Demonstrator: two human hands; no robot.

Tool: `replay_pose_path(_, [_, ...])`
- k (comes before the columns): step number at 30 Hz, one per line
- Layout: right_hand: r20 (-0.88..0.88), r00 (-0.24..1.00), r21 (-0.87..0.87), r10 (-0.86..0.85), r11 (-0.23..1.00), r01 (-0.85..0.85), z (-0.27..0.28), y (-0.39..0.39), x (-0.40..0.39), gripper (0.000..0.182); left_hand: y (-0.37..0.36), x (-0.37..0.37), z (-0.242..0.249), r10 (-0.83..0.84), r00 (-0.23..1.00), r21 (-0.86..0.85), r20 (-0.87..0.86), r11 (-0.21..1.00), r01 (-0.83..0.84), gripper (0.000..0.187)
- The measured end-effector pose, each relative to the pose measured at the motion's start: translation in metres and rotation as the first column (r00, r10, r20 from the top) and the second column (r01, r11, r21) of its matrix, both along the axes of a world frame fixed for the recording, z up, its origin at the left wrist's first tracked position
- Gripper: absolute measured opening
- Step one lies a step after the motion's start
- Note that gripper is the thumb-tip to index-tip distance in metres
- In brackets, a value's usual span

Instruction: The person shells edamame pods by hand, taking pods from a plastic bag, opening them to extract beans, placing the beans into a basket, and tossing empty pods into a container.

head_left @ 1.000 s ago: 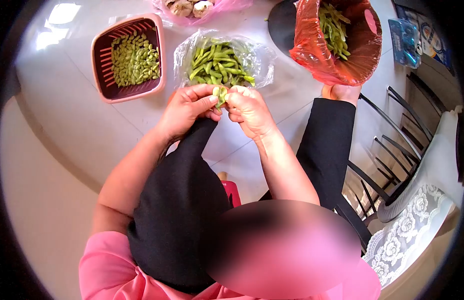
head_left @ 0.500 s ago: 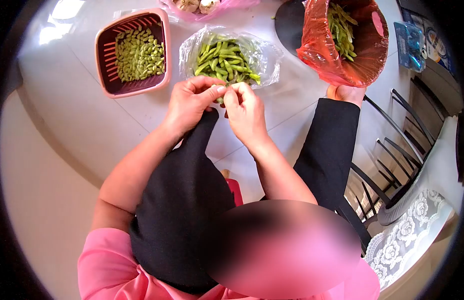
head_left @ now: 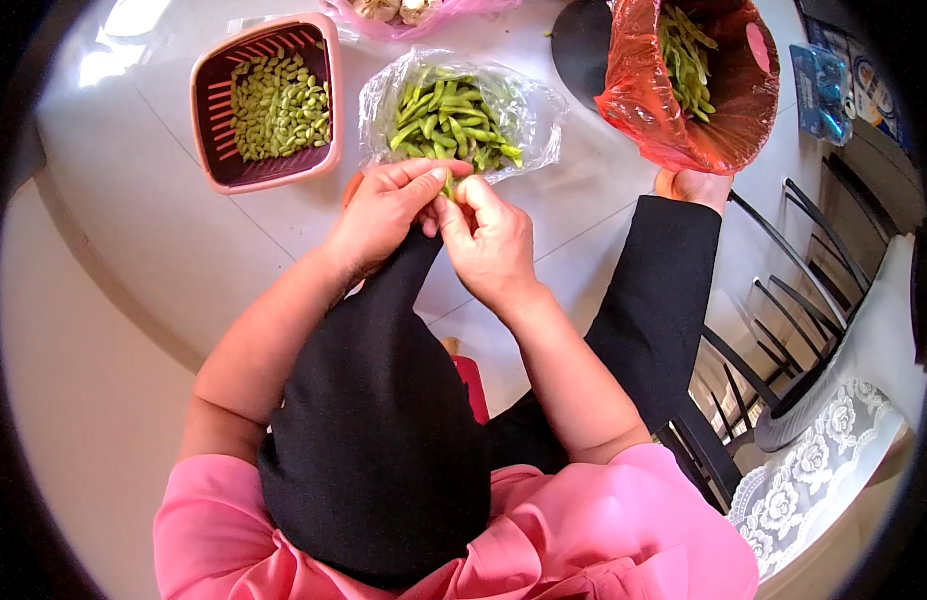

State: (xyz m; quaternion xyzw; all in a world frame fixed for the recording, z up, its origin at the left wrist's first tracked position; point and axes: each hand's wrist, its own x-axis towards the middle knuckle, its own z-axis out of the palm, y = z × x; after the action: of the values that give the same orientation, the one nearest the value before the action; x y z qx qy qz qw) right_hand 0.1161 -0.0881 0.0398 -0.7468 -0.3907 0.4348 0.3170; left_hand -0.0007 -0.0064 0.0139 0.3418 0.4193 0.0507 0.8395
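Note:
My left hand and my right hand meet above my black-clad knee, their fingers pinched on a small green pod that is mostly covered by the fingertips. Just beyond them lies a clear plastic bag, opened out, with green pods heaped in it. To the left stands a pink and dark basket holding shelled green beans. At the upper right a bin lined with a red bag holds green pods or husks.
A pink bag with garlic bulbs lies at the top edge. A dark round object is beside the bin. Black chair frames and a lace cloth are at the right, below a blue package.
My right hand has turned slightly, with its thumb and fingertips a little lower. The pod between my fingers shows more clearly.

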Motion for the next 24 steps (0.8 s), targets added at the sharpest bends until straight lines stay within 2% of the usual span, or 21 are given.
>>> replay_pose_path(1, [0.071,0.997,0.0,0.022,1.0,-0.022,0.0,0.001,-0.002,0.014,0.0,-0.001,0.001,-0.014,1.0,-0.001,0.0,1.0,0.014,0.026])
replay_pose_path(2, [0.072,0.997,-0.001,0.021,1.0,-0.021,-0.002,0.002,-0.004,0.014,-0.001,-0.001,0.001,-0.027,1.0,-0.004,0.001,1.0,0.027,0.027])
replay_pose_path(4, [0.254,0.964,0.092,0.084,0.99,-0.11,-0.004,0.001,-0.007,0.011,-0.007,-0.006,-0.009,-0.061,0.998,-0.041,0.015,0.997,0.061,0.027])
replay_pose_path(6, [0.25,0.961,0.101,0.117,0.984,-0.146,-0.003,0.0,-0.007,0.008,-0.013,-0.009,-0.009,-0.046,0.999,-0.012,0.029,0.999,0.046,0.025])
replay_pose_path(7, [0.232,0.961,0.064,0.151,0.983,-0.17,-0.002,-0.001,-0.007,0.008,-0.013,-0.012,-0.006,-0.052,0.998,-0.127,0.026,0.99,0.055,0.023])
replay_pose_path(8, [0.21,0.96,0.025,0.185,0.981,-0.195,-0.002,-0.002,-0.007,0.009,-0.014,-0.015,-0.007,-0.051,0.998,-0.127,0.024,0.99,0.054,0.023])
replay_pose_path(10, [0.184,0.96,-0.001,0.209,0.977,-0.213,-0.001,-0.006,-0.005,0.009,-0.019,-0.022,-0.013,0.13,0.989,-0.5,0.072,0.863,-0.078,0.022])
replay_pose_path(12, [0.167,0.958,-0.023,0.231,0.973,-0.23,0.0,-0.008,0.005,0.01,-0.021,-0.023,-0.019,0.149,0.986,-0.506,0.08,0.858,-0.089,0.019])
replay_pose_path(14, [0.028,0.998,0.035,0.053,0.998,-0.054,0.0,-0.014,0.018,0.007,-0.026,-0.024,-0.02,0.119,0.992,-0.466,-0.043,0.876,-0.125,0.018])
replay_pose_path(16, [0.261,0.963,0.353,-0.065,0.935,-0.033,0.036,-0.001,0.042,0.012,-0.016,-0.02,-0.007,0.122,0.99,-0.453,-0.067,0.881,-0.139,0.017])
replay_pose_path(17, [0.398,0.896,0.489,-0.196,0.872,-0.027,0.047,0.003,0.055,0.021,-0.012,-0.015,-0.001,0.119,0.988,-0.339,-0.096,0.93,-0.145,0.017])
replay_pose_path(18, [0.466,0.802,0.541,-0.374,0.838,0.076,0.06,0.005,0.069,0.022,-0.011,-0.012,0.002,0.116,0.985,-0.223,-0.124,0.965,-0.142,0.018])
replay_pose_path(20, [0.484,0.727,0.569,-0.487,0.806,0.161,0.09,0.02,0.1,0.033,-0.006,-0.012,-0.006,0.091,0.992,-0.17,-0.083,0.98,-0.104,0.018])
replay_pose_path(21, [0.354,0.753,0.582,-0.554,0.761,0.286,0.094,0.031,0.11,0.039,-0.004,-0.01,-0.008,0.033,0.997,-0.083,-0.073,0.996,-0.039,0.019])
replay_pose_path(22, [0.488,0.725,0.576,-0.485,0.804,0.151,0.088,0.034,0.125,0.044,-0.001,-0.008,-0.01,-0.025,0.997,0.005,-0.073,1.0,0.025,0.019])
replay_pose_path(23, [0.535,0.715,0.538,-0.451,0.834,0.124,0.083,0.031,0.137,0.043,0.002,-0.006,-0.018,-0.148,0.971,0.267,-0.19,0.944,0.196,0.021])
replay_pose_path(24, [0.553,0.712,0.52,-0.432,0.847,0.109,0.079,0.029,0.139,0.043,0.007,0.0,-0.023,-0.145,0.971,0.269,-0.192,0.943,0.194,0.021])
